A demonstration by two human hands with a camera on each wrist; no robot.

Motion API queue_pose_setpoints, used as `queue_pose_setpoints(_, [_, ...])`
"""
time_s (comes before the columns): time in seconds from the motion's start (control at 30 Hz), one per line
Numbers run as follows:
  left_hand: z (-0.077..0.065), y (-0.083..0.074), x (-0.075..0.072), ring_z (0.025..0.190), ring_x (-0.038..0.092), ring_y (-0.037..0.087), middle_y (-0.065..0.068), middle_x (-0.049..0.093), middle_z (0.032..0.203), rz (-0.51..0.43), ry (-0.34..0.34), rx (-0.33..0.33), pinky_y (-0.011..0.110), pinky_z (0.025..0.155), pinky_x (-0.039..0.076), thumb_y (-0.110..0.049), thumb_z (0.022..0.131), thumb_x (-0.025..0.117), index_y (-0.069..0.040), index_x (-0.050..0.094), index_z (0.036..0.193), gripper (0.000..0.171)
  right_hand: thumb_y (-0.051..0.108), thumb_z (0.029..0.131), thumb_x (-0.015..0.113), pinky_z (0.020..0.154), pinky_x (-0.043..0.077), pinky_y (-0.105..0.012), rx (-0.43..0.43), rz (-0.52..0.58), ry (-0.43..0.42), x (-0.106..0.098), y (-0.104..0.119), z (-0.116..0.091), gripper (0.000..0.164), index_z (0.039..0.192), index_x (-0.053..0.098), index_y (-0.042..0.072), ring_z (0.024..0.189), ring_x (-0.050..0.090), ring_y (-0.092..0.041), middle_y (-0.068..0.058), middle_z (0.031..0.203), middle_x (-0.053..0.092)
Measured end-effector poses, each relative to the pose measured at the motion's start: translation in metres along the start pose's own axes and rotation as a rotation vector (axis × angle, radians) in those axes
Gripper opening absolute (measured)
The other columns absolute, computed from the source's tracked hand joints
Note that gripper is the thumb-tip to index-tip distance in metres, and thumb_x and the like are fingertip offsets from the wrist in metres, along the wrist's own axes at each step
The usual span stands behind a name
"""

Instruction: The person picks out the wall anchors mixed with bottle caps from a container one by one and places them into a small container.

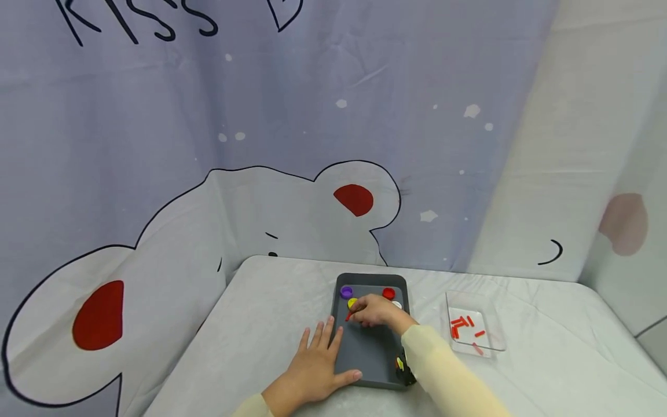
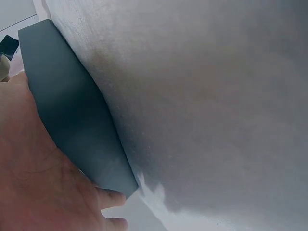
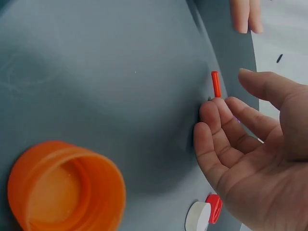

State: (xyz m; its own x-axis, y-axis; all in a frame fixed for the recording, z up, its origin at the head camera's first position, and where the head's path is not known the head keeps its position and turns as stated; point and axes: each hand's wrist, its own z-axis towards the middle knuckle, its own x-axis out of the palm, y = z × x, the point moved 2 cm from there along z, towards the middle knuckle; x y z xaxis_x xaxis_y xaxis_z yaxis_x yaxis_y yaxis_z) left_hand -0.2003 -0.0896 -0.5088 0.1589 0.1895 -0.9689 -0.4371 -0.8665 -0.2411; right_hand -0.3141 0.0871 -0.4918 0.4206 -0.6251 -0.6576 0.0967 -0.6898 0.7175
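Observation:
A dark grey tray (image 1: pixel 370 353) lies on the table with a purple cap (image 1: pixel 346 292), a yellow cap (image 1: pixel 352 302), a red cap (image 1: pixel 388 293) and a white cap (image 1: pixel 398 304) at its far end. My right hand (image 1: pixel 365 313) hovers over the tray beside the yellow cap. In the right wrist view my right hand (image 3: pixel 231 94) has relaxed fingers and the thumb held apart, with a small red stick (image 3: pixel 216 84) just beyond the fingertips. An orange cap (image 3: pixel 62 187) sits upside down nearby. My left hand (image 1: pixel 318 359) lies flat on the table against the tray's left edge (image 2: pixel 72 110).
A clear shallow tray (image 1: pixel 453 298) with several red sticks (image 1: pixel 461 324) stands to the right of the grey tray. A pale grey cloth (image 2: pixel 216 96) covers the table. A printed curtain hangs close behind the table's far edge.

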Motion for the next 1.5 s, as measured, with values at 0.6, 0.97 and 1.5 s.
queue_pose_setpoints(0.6, [0.003, 0.005, 0.011, 0.152, 0.019, 0.043, 0.021, 0.015, 0.167, 0.023, -0.042, -0.001, 0.066, 0.118, 0.013, -0.082, 0.090, 0.038, -0.006, 0.034, 0.158, 0.102, 0.018, 0.075, 0.089, 0.076, 0.053, -0.032, -0.059, -0.228, -0.116, 0.007, 0.002, 0.007, 0.038, 0.107, 0.075, 0.003, 0.076, 0.059, -0.012, -0.001, 0.085, 0.070])
queue_pose_setpoints(0.97, [0.004, 0.004, 0.011, 0.154, 0.016, 0.041, 0.018, 0.011, 0.169, 0.031, -0.020, -0.017, 0.065, 0.119, 0.011, -0.082, 0.090, 0.037, -0.008, 0.031, 0.160, 0.102, 0.016, 0.074, 0.090, 0.070, 0.051, -0.031, -0.083, -0.247, -0.109, 0.010, 0.003, 0.006, 0.037, 0.108, 0.076, 0.008, 0.073, 0.058, -0.012, 0.001, 0.081, 0.067])
queue_pose_setpoints(1.5, [0.001, 0.001, 0.008, 0.152, 0.021, 0.043, 0.021, 0.017, 0.167, 0.052, -0.066, 0.000, 0.065, 0.118, 0.014, -0.081, 0.090, 0.040, -0.005, 0.032, 0.159, 0.103, 0.023, 0.074, 0.092, 0.088, 0.052, -0.045, -0.076, -0.319, -0.126, 0.017, 0.009, 0.011, 0.032, 0.102, 0.077, 0.014, 0.090, 0.061, -0.023, -0.007, 0.101, 0.072])
